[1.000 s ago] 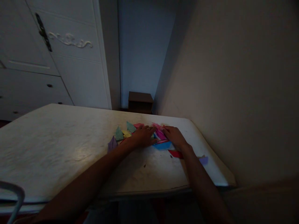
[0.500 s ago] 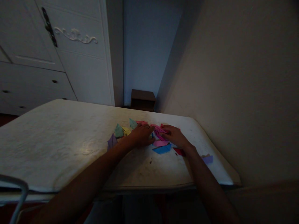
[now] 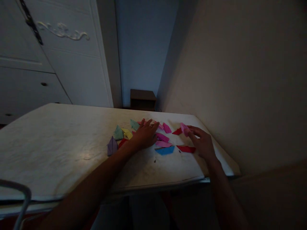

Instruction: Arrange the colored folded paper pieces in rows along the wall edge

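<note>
My right hand (image 3: 202, 142) pinches a pink folded paper piece (image 3: 184, 129), held just above the table. Below it lie two red folded papers, one further back (image 3: 177, 131) and one nearer (image 3: 186, 149). My left hand (image 3: 145, 134) rests over the middle of the pile with its fingers spread, hiding some pieces. Beside its fingers are magenta folded papers (image 3: 162, 137), a light pink one (image 3: 163, 144) and a blue one (image 3: 165, 150). Left of that hand sit green (image 3: 118, 133), yellow (image 3: 127, 133) and purple (image 3: 112, 146) folded papers.
The pale table (image 3: 79, 134) stretches left and towards me. A wall (image 3: 223, 80) runs along its right side. Behind stand a white cabinet (image 3: 79, 70) and a small brown box-like shelf (image 3: 143, 95). A curved metal bar (image 3: 25, 195) shows at lower left.
My right hand has moved right, lifting a pink folded paper off the pile. My left hand stays over the pile, fingers now more spread. The view has shifted slightly.
</note>
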Demonstrator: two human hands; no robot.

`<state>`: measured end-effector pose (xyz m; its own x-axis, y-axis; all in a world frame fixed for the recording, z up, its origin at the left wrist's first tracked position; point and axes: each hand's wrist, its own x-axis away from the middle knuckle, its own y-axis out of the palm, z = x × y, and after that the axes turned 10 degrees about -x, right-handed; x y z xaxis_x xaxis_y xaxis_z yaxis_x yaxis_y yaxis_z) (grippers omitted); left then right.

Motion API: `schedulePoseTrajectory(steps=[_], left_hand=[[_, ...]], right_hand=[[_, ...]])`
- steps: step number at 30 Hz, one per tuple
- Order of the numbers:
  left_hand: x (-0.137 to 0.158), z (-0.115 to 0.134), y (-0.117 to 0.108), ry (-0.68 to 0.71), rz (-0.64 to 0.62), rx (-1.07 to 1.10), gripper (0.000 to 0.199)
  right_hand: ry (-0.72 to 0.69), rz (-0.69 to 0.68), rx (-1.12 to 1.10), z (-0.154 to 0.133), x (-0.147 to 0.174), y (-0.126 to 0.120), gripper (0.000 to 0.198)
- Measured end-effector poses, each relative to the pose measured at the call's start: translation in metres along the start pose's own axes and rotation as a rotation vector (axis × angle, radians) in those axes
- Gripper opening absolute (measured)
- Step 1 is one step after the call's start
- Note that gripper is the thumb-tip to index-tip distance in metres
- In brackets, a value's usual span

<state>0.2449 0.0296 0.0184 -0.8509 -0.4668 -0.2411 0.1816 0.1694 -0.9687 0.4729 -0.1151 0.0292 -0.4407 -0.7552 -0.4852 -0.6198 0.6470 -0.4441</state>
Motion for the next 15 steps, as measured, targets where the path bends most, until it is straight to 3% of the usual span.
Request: schedulePoseTrajectory(steps=[4, 7, 11, 15], left_hand=[[0.001, 0.009, -0.002, 0.022, 0.133, 0.036, 0.058], [0.002, 0.019, 0.001, 0.159, 0.187, 0.062, 0.057], [0.003, 0.031, 0.008, 0.327, 0.114, 0.088, 0.062], [0.001, 0.035, 0.015, 0.320, 0.112, 0.061, 0.058]], right_hand=[[0.131, 0.158, 0.395, 0.018, 0.030, -0.046, 0.046], [0.200, 0.108, 0.570, 0.037, 0.049, -0.061, 0.044], [0.166, -0.088, 0.487, 0.052, 0.063, -0.049, 0.052], [0.060, -0.152, 0.392, 0.055, 0.059, -0.025, 0.062]])
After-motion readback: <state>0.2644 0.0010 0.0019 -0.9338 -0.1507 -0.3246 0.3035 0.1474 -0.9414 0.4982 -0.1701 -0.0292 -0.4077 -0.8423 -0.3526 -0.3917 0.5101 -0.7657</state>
